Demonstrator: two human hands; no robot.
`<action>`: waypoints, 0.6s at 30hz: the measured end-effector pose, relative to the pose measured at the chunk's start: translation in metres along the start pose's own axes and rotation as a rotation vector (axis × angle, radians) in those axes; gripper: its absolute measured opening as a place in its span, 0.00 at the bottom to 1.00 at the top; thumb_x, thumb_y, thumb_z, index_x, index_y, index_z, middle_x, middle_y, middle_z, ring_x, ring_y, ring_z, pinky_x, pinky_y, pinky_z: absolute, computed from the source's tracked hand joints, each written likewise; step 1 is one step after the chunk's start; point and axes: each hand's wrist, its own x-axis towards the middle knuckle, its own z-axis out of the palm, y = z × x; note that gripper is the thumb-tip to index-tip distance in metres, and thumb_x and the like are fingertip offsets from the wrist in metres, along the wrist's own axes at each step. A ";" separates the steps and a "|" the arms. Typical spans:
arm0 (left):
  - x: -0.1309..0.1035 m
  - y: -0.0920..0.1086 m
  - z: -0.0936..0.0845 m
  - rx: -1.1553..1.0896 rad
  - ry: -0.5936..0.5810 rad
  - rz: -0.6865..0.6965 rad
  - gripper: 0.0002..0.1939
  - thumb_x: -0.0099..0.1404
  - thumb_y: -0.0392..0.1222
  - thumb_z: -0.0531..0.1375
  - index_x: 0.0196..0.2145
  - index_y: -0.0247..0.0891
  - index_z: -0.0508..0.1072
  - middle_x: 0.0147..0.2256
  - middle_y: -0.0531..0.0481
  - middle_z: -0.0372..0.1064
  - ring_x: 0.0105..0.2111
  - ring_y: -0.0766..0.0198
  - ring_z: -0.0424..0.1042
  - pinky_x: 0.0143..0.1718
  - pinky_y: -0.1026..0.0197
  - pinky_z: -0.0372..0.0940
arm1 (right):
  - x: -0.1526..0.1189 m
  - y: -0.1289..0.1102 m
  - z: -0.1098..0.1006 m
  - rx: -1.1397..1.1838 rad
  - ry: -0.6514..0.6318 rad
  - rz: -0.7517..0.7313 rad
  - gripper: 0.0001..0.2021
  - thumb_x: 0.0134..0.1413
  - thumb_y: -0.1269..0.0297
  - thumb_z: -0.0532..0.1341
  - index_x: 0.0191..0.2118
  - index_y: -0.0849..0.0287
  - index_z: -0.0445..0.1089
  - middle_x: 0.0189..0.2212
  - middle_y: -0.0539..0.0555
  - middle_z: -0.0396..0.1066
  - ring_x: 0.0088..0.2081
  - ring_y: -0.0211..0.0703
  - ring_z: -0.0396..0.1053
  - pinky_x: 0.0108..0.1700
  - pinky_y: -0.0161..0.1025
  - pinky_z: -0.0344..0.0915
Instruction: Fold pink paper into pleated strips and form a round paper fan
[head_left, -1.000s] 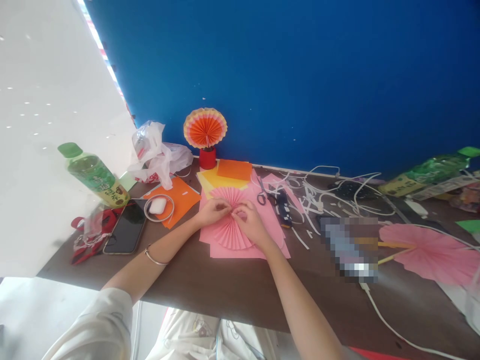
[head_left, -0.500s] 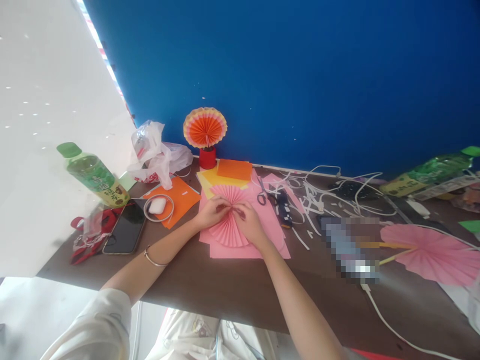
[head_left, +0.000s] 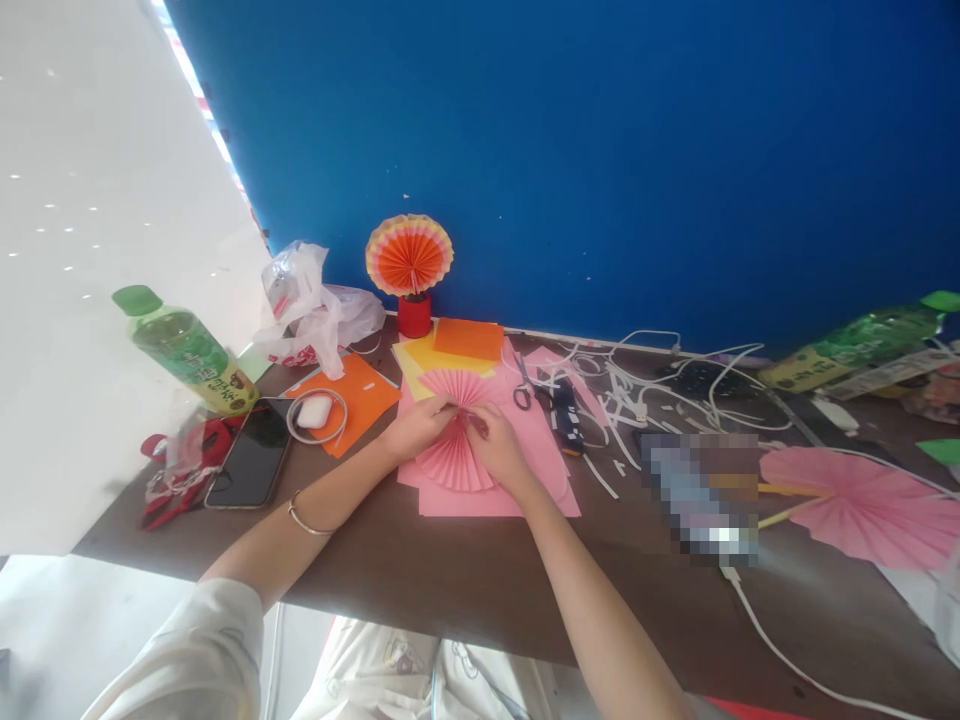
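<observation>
Pink pleated fan lies on pink sheets at table's middle, nearer back edge. We note left hand and right hand both pinched onto fan's centre, fingertips meeting. Scissors just right of it; phone near left edge.

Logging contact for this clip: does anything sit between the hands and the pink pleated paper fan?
Nothing visible does. The left hand and right hand both pinch the pink pleated fan at its centre, directly on the paper; the scissors lie apart to the right.
</observation>
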 end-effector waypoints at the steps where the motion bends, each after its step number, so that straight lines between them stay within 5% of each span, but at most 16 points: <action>1: 0.001 0.001 -0.001 0.022 -0.013 0.003 0.13 0.68 0.35 0.44 0.40 0.33 0.68 0.38 0.46 0.68 0.36 0.65 0.69 0.40 0.61 0.67 | 0.001 -0.001 0.000 0.007 -0.004 -0.004 0.15 0.50 0.73 0.53 0.42 0.56 0.70 0.39 0.56 0.66 0.42 0.44 0.66 0.47 0.46 0.64; 7: 0.004 0.003 -0.006 0.148 -0.049 0.114 0.15 0.68 0.35 0.44 0.39 0.32 0.69 0.39 0.42 0.70 0.37 0.60 0.70 0.40 0.55 0.66 | 0.006 0.000 0.001 0.061 -0.028 -0.006 0.16 0.47 0.76 0.53 0.41 0.58 0.71 0.38 0.56 0.66 0.42 0.44 0.66 0.47 0.45 0.64; 18: 0.001 0.004 -0.011 -0.058 -0.073 -0.009 0.13 0.68 0.41 0.46 0.41 0.34 0.67 0.36 0.45 0.71 0.36 0.62 0.71 0.39 0.59 0.66 | 0.007 -0.004 -0.002 0.174 -0.018 0.054 0.07 0.46 0.70 0.56 0.31 0.59 0.71 0.36 0.55 0.66 0.40 0.42 0.66 0.43 0.41 0.65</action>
